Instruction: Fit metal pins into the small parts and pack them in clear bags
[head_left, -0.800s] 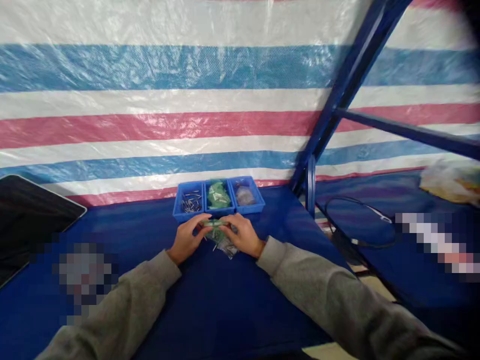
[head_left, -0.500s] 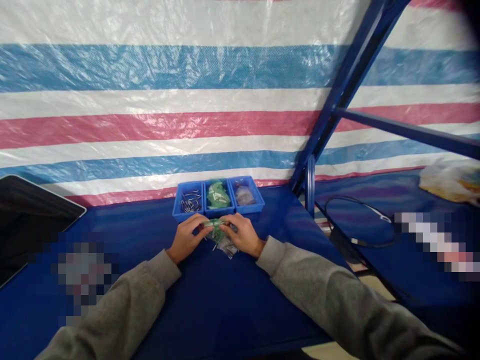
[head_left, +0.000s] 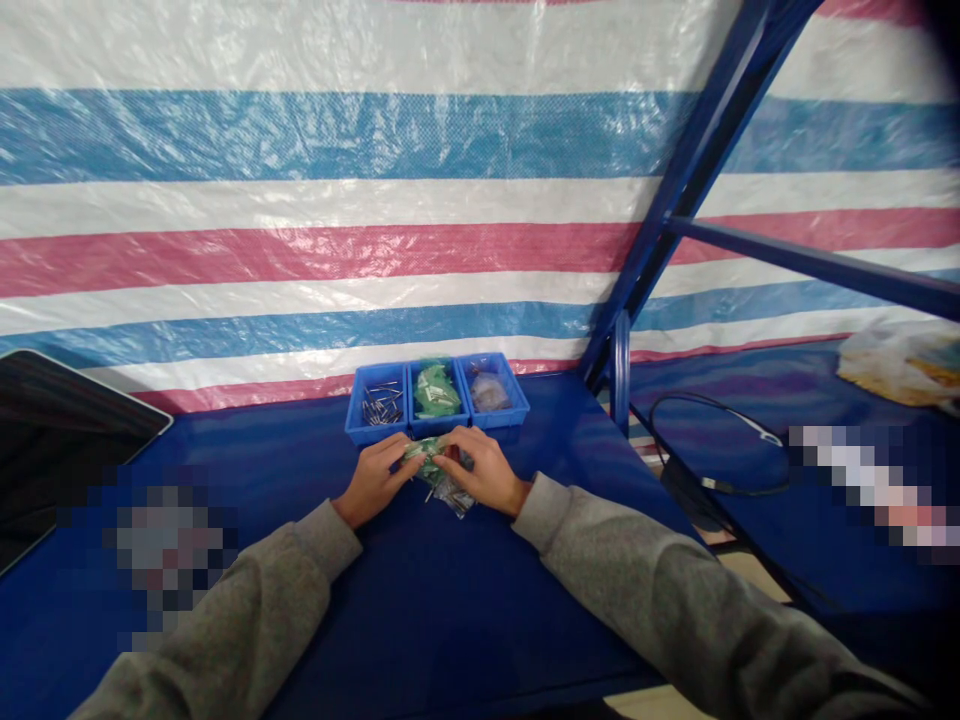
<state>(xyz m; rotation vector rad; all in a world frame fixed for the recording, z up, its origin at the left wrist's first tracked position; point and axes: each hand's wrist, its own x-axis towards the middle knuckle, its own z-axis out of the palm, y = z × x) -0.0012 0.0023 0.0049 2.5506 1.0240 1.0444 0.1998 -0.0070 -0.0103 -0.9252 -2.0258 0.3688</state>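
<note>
Between my two hands is a small green-and-clear plastic bag, pinched at its sides just in front of the blue bins. My left hand grips the left side with thumb and fingers. On the right side, my right hand is closed on it, thumb across the front. Below the fingers lies a clear bag of small metal parts on the blue table. What exactly the green bag contains is too small to tell.
Three blue bins stand side by side: the left bin with metal pins, the middle with green bags, the right with clear bags. A dark screen is at left. A cable and a plastic bag lie right, past a blue frame.
The green bag has turned from a narrow edge-on strip to show more of its face. My fingers have shifted slightly on it; the bins and the lower clear bag stay put.
</note>
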